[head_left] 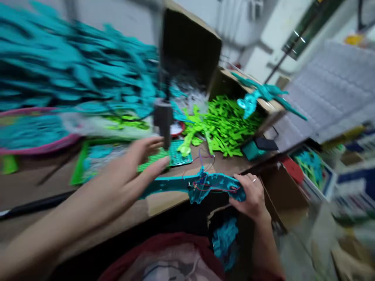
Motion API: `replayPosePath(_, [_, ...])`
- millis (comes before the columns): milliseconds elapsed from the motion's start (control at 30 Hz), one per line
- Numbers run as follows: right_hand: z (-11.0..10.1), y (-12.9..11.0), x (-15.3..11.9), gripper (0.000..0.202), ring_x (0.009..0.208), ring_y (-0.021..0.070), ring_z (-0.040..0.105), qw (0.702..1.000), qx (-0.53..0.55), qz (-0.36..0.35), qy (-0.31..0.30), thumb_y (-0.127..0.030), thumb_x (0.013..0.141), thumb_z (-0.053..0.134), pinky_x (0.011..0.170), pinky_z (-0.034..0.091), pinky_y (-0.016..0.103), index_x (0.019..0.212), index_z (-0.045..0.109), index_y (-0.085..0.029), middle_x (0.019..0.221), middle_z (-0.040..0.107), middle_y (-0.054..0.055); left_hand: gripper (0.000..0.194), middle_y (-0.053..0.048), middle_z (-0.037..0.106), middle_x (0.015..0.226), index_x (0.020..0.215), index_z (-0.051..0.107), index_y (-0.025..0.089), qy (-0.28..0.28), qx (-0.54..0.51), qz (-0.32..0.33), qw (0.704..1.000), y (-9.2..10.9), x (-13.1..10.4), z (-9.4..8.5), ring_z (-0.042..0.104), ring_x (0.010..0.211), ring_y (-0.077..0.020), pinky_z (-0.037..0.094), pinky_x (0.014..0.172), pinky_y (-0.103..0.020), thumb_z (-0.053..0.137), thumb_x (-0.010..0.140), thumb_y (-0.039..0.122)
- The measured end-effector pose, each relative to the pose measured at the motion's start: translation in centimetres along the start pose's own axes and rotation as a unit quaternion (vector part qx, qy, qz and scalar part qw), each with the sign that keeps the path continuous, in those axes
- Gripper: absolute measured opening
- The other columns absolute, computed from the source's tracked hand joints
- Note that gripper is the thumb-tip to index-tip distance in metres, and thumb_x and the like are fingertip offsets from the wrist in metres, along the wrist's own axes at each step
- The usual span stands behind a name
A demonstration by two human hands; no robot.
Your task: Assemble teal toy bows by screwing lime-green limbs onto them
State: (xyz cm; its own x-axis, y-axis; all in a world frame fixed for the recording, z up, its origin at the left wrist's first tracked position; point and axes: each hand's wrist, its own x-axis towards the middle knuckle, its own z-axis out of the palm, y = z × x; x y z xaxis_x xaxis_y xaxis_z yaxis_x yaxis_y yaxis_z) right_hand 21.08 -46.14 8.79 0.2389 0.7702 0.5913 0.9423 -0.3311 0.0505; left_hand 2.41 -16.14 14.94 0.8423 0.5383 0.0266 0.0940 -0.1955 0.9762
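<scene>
A long teal plastic shell (pixel 175 185) lies across the table's front edge, its hollow side up, with thin red and blue wires inside and a loop of wire standing out above it. My right hand (pixel 250 195) grips the shell's right end between thumb and fingers. My left hand (pixel 140 160) reaches over the shell's left part, fingers and thumb apart, close to a dark upright tool (pixel 163 119); it is blurred, and nothing shows between its fingers. Just behind the shell is a small teal tray (pixel 180 153) beside a green ribbed one (pixel 154 159).
Teal parts (pixel 88 70) are heaped at the back left, beside a pink-rimmed basin (pixel 41 150). Green parts (pixel 228 125) spill from a cardboard box (pixel 268 107). A black-handled tool (pixel 41 203) lies left. An open carton (pixel 283 191) stands at the right below the table.
</scene>
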Motion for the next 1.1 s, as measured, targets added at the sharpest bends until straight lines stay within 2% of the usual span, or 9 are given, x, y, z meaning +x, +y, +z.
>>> replayPosePath(133, [3.6,-0.9,4.2,0.049,0.089,0.0289,0.062,0.996,0.038,-0.084,0.002,-0.025,0.079,0.063,0.082,0.049,0.043,0.126,0.053,-0.016,0.101,0.072,0.012,0.069,-0.006,0.068,0.132,0.135,0.06,0.024,-0.181,0.134,-0.08,0.971,0.9,2.5,-2.8,0.063,0.12,-0.0323,0.052,0.095,-0.035,0.071,0.079,0.063])
replayPosePath(267, [7.3,-2.9,6.2,0.041,0.083,0.0259,0.063,0.981,0.155,-0.089,-0.08,-0.023,0.076,0.065,0.076,0.052,0.039,0.115,0.056,-0.018,0.097,0.071,0.009,0.069,-0.008,0.07,0.129,0.13,0.064,0.025,-0.232,0.153,-0.037,0.96,-2.6,0.9,-4.8,0.067,0.114,-0.0322,0.054,0.088,-0.032,0.083,0.067,0.045])
replayPosePath(400, [9.8,-3.8,6.7,0.041,0.097,0.0246,0.067,0.956,0.255,-0.051,-0.133,-0.037,0.081,0.069,0.084,0.055,0.037,0.117,0.06,-0.02,0.106,0.072,0.009,0.065,-0.008,0.076,0.115,0.141,0.054,0.025,-0.194,0.105,-0.065,0.973,-8.0,-1.7,-6.0,0.075,0.074,-0.0242,0.057,0.067,-0.03,0.068,0.079,0.033])
replayPosePath(567, [11.8,0.1,6.4,0.029,0.078,0.0216,0.066,0.967,0.201,0.155,-0.029,-0.044,0.095,0.05,0.077,0.052,0.035,0.087,0.064,-0.019,0.083,0.071,0.01,0.056,-0.007,0.071,0.129,0.131,0.063,0.025,-0.133,0.126,-0.097,0.978,-12.9,-3.8,-7.7,0.071,0.107,-0.0295,0.058,0.077,-0.03,0.067,0.076,0.033])
replayPosePath(767, [10.3,5.5,6.4,0.031,0.055,0.0213,0.056,0.961,0.117,0.229,-0.105,-0.039,0.085,0.057,0.057,0.045,0.034,0.1,0.069,-0.015,0.065,0.062,0.003,0.045,-0.009,0.071,0.127,0.121,0.068,0.025,-0.053,0.16,-0.098,0.981,-15.7,-5.4,-7.7,0.065,0.118,-0.0335,0.047,0.106,-0.044,0.069,0.077,0.038])
replayPosePath(867, [8.6,1.9,6.9,0.036,0.081,0.0266,0.062,0.978,0.094,0.179,-0.059,-0.034,0.088,0.056,0.074,0.051,0.042,0.119,0.063,-0.017,0.095,0.065,0.012,0.051,-0.01,0.066,0.136,0.126,0.064,0.025,0.008,0.025,-0.083,0.996,-15.2,-5.8,-6.2,0.061,0.126,-0.0316,0.044,0.111,-0.045,0.073,0.078,0.039])
replayPosePath(933, [8.7,-2.6,7.2,0.036,0.101,0.0295,0.062,0.984,0.149,0.055,-0.085,-0.034,0.091,0.059,0.086,0.053,0.045,0.124,0.059,-0.02,0.112,0.065,0.016,0.046,-0.011,0.069,0.128,0.116,0.066,0.023,0.068,-0.132,-0.096,0.984,-14.3,-5.9,-5.0,0.062,0.124,-0.0309,0.048,0.108,-0.044,0.08,0.075,0.038])
replayPosePath(1000, [10.3,-6.7,7.2,0.046,0.111,0.0322,0.06,0.969,0.167,-0.064,-0.172,-0.037,0.091,0.063,0.091,0.054,0.048,0.133,0.055,-0.02,0.126,0.062,0.018,0.041,-0.007,0.074,0.11,0.107,0.067,0.022,0.14,-0.293,-0.116,0.939,-13.1,-5.8,-4.3,0.069,0.111,-0.0266,0.054,0.1,-0.038,0.085,0.072,0.033])
replayPosePath(1100, [14.1,-9.1,6.2,0.043,0.11,0.0332,0.06,0.96,0.131,-0.122,-0.216,-0.034,0.094,0.058,0.091,0.054,0.052,0.135,0.056,-0.021,0.126,0.062,0.018,0.036,0.002,0.069,0.085,0.106,0.066,0.022,0.248,-0.47,-0.115,0.839,-11.7,-5.7,-4.4,0.07,0.084,-0.015,0.059,0.084,-0.025,0.082,0.074,0.019])
